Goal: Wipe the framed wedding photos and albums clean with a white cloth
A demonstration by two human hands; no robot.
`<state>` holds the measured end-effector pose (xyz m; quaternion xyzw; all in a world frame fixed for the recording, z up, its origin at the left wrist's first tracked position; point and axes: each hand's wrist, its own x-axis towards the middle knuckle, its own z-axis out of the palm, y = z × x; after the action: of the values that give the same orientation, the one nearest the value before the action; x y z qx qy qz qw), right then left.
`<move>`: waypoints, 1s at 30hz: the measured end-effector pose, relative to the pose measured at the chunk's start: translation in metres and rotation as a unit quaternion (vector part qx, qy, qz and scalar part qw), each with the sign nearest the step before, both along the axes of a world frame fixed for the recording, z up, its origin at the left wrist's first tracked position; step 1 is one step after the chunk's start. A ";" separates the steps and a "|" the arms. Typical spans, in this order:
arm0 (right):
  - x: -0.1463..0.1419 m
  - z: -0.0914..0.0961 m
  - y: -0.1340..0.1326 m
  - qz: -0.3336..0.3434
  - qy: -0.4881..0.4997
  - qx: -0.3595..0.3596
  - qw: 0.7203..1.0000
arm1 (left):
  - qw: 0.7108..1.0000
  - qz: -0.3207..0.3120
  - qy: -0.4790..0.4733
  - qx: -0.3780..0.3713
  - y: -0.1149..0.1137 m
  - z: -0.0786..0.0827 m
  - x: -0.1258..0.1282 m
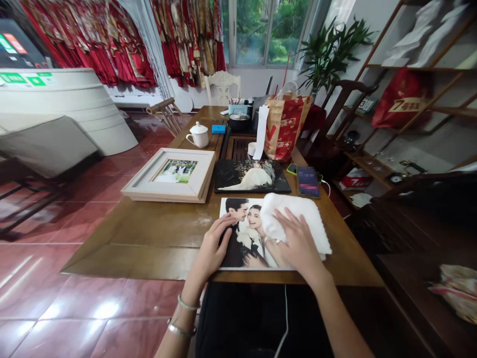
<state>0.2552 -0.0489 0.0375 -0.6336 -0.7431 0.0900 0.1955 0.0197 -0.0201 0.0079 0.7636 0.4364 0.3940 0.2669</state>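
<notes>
Right hand (297, 241) splays over cloth (316, 223) — left hand (215, 244) touches photo (250, 239)

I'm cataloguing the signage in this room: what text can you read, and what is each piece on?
"7号衣", then a blurred character: red bag on the shelf
"7": red-and-white bag lower down
"3", rest unclear: small sign on the shelf
"W", small, other lettering unclear: paper takeaway bag
Too small or blurred to read: green signs on the counter, paper slip, phone screen.
</notes>
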 end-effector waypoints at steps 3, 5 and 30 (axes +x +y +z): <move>-0.027 0.003 -0.011 0.077 0.001 0.000 0.997 | 1.000 0.010 -0.015 0.004 0.001 -0.001 0.000; -0.037 0.007 -0.025 0.160 0.023 -0.018 0.987 | 0.999 0.017 -0.029 0.013 0.002 -0.003 -0.001; -0.027 0.002 0.027 0.056 -0.035 -0.029 0.997 | 1.000 0.024 0.001 0.010 0.002 -0.001 0.000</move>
<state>0.2284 -0.0215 0.0395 -0.5991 -0.7809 0.1003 0.1459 0.0199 -0.0183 0.0064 0.7562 0.4504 0.4039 0.2491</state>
